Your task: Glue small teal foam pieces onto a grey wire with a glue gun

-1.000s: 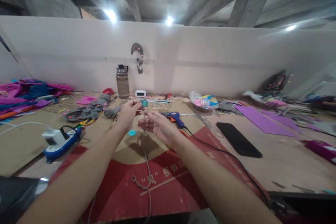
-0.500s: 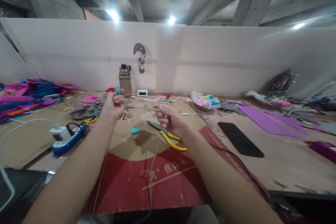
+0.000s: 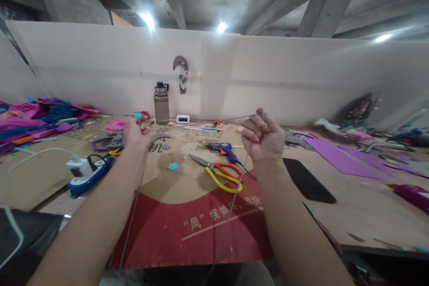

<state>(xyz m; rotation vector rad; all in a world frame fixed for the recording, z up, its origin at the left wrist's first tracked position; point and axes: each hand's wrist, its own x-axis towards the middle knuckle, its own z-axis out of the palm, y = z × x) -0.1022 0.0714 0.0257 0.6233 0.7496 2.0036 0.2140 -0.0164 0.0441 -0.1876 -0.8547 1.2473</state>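
My left hand is raised over the left part of the cardboard, its fingers closed on a small teal felt piece. A thin grey cord hangs from my right hand, whose fingers are pinched around it; a stretch of it also reaches leftward toward my left hand. More cord hangs below my left forearm. Between the hands lie a teal felt flower, yellow-and-orange handled scissors and a blue glue gun.
A bottle and a small white display stand by the partition. Purple sheets and a black phone lie at right. A blue power strip and coloured fabric are at left.
My right hand has moved right and up, drawing the cord out, and the glue gun now shows. My left hand has shifted slightly left with the teal piece.
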